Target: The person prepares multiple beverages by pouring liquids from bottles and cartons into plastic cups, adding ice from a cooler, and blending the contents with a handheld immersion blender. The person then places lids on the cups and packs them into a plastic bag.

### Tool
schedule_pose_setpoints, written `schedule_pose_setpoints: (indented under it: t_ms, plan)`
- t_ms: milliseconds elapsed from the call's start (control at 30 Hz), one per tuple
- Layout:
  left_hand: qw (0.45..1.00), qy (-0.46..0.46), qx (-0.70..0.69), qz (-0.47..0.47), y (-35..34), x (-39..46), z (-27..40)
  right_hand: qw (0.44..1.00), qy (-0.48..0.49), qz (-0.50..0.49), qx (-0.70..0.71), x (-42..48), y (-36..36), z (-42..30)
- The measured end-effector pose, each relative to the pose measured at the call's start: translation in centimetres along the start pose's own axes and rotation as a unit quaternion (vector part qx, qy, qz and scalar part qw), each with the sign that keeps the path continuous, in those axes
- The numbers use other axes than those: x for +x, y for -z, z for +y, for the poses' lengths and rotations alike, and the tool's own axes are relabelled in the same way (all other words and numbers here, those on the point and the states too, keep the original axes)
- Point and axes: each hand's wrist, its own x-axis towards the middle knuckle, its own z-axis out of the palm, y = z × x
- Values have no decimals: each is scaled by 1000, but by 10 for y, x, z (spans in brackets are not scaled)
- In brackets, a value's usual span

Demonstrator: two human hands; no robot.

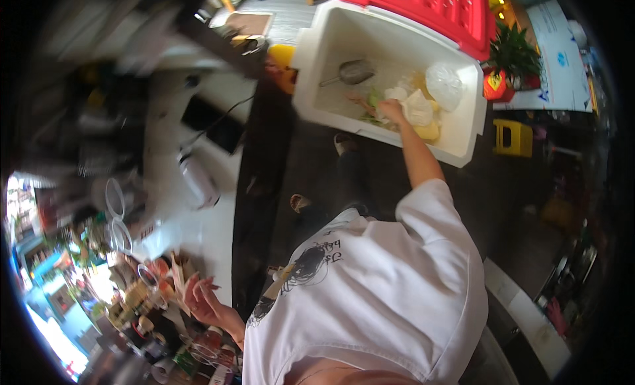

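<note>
My right hand (392,110) reaches down into a large white cooler box (305,95) whose red lid (421,13) stands raised. The fingers meet a pale plastic bag (417,108) and some green leaves (374,97); whether they grip anything is hidden. Against the box's right end rests a clear bag (444,85) with whitish contents. Toward the left end lies a metal scoop (356,72). Beneath the pale bag a yellow item (429,131) shows partly. My left hand (203,301) hangs beside a cluttered counter, fingers loosely bent and apart, with nothing in it.
On the light countertop (218,246) at left are a pale bottle (198,180) and a flat black device (213,123) with a cable. Cups and packages crowd its near end. A yellow stool (513,138) and a potted plant (516,52) stand right of the cooler.
</note>
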Motion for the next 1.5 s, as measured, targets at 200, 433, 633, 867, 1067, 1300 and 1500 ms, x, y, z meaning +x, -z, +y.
schedule_pose_setpoints:
  t_ms: [200,433,633,867,1067,1300,1500]
  plan:
    - [996,72,8,-46,-113,-36,50,965,-197,165,54,30,0,39]
    - [995,62,-8,-73,-198,-5,100,938,-312,40,148,61,35,147]
    - [991,43,-8,-123,-234,4,116,962,-129,188,152,49,36,105]
    - [893,225,-122,-370,-283,13,119,910,213,91,343,-79,108,-70]
    - [785,289,-337,-433,-242,16,110,699,647,-28,303,-254,124,-247]
    - [801,263,-503,-191,-40,-30,24,420,849,-84,311,-390,29,-298]
    - [933,34,-339,-116,116,-60,-23,581,266,-509,577,-527,-119,-295]
